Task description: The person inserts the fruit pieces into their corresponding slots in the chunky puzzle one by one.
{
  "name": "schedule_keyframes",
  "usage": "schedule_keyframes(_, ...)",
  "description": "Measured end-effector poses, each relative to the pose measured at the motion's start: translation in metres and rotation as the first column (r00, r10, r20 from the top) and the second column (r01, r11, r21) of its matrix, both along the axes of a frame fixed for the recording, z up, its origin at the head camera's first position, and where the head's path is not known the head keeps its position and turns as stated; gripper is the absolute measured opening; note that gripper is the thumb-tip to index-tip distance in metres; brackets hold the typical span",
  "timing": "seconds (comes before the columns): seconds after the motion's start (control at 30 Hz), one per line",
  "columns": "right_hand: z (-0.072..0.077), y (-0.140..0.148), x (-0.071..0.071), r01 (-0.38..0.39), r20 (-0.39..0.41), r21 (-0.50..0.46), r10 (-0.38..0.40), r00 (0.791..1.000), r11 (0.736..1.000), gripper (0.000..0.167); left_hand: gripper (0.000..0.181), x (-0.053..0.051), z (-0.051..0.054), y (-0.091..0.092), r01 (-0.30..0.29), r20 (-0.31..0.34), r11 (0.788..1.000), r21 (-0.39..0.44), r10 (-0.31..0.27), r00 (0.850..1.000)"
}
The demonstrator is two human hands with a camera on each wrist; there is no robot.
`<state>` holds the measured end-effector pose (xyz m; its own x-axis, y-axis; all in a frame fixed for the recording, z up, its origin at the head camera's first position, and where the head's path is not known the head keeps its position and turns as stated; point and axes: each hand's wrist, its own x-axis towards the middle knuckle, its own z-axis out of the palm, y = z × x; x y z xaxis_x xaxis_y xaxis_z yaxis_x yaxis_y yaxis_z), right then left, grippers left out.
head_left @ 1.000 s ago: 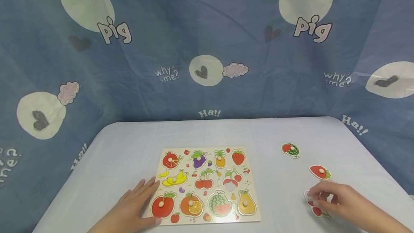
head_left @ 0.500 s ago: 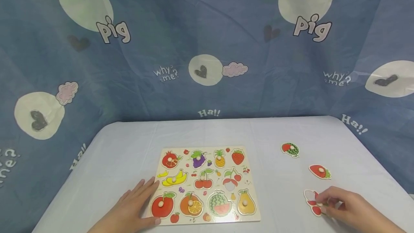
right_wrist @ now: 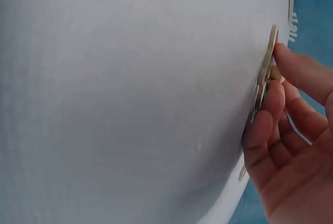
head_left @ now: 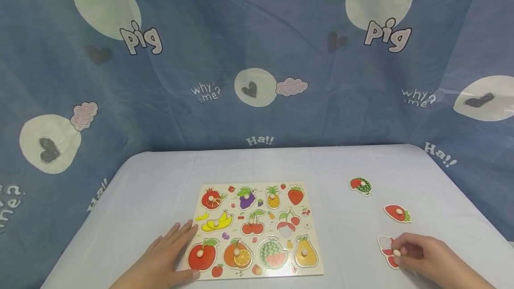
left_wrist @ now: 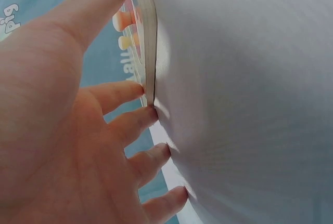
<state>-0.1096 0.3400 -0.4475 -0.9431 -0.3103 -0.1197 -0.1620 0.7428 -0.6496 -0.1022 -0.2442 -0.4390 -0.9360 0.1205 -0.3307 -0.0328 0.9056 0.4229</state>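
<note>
Red cherry piece (head_left: 391, 261) is out between the board (head_left: 315, 268) and the table's (head_left: 341, 226) right edge, the right hand's (head_left: 425, 255) fingers clamped on it near the knob (head_left: 396, 252); left hand's (head_left: 164, 253) fingers are spread at the board's left edge; imo a sloppy hold on that small knob could let it twist or drop; can't tell if it's lifted.

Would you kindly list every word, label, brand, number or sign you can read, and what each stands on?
"pig": twice on the blue backdrop, head view.
"why me?": backdrop, twice whole, once cut off at left.
"Ha!!": backdrop, three times.
No lettering readable on the fruit board.
</note>
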Motion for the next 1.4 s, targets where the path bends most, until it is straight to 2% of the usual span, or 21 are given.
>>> schedule_keyframes(0.07, 0.001, -0.002, -0.001, 0.022, 0.028, 0.012, -0.022, 0.999, 1.0, 0.011, 0.109, 0.0, 0.0, 0.0, -0.002, 0.002, 1.0, -0.001, 0.002, 1.0)
schedule_keyframes(0.27, 0.002, -0.007, -0.002, 0.061, 0.032, 0.031, -0.062, 0.998, 0.998, 0.01, 0.109, 0.0, 0.001, 0.0, 0.004, 0.003, 1.0, -0.008, -0.004, 1.0)
schedule_keyframes(0.53, 0.004, -0.013, -0.003, 0.076, 0.03, 0.095, -0.079, 0.996, 0.993, 0.011, 0.109, 0.001, 0.0, 0.0, 0.0, 0.001, 1.0, -0.018, 0.0, 1.0)
schedule_keyframes(0.73, 0.005, -0.017, -0.003, 0.087, -0.038, 0.135, -0.082, 0.996, 0.987, 0.013, 0.108, 0.001, 0.0, -0.001, -0.002, -0.001, 1.0, -0.01, 0.002, 1.0)
schedule_keyframes(0.83, 0.004, -0.02, -0.003, 0.077, -0.114, 0.115, -0.064, 0.991, 0.99, 0.015, 0.107, 0.002, 0.001, -0.001, 0.004, -0.001, 1.0, -0.001, -0.004, 1.0)
schedule_keyframes(0.97, 0.006, -0.022, -0.004, 0.023, -0.253, 0.046, -0.011, 0.967, 0.999, 0.021, 0.107, 0.002, 0.002, -0.001, 0.01, -0.008, 1.0, 0.0, -0.01, 1.0)
schedule_keyframes(1.07, 0.011, -0.024, -0.009, -0.005, -0.302, 0.019, 0.01, 0.953, 1.0, 0.023, 0.107, 0.002, 0.001, -0.002, 0.009, -0.009, 1.0, -0.002, -0.009, 1.0)
schedule_keyframes(1.17, 0.015, -0.028, -0.014, -0.02, -0.311, 0.016, 0.024, 0.95, 1.0, 0.022, 0.106, 0.002, 0.001, -0.002, 0.009, -0.011, 1.0, -0.005, -0.009, 1.0)
schedule_keyframes(1.4, 0.017, -0.037, -0.021, -0.085, -0.404, -0.036, 0.063, 0.913, 0.996, 0.03, 0.107, 0.002, 0.0, -0.001, 0.004, -0.023, 1.0, -0.004, -0.004, 1.0)
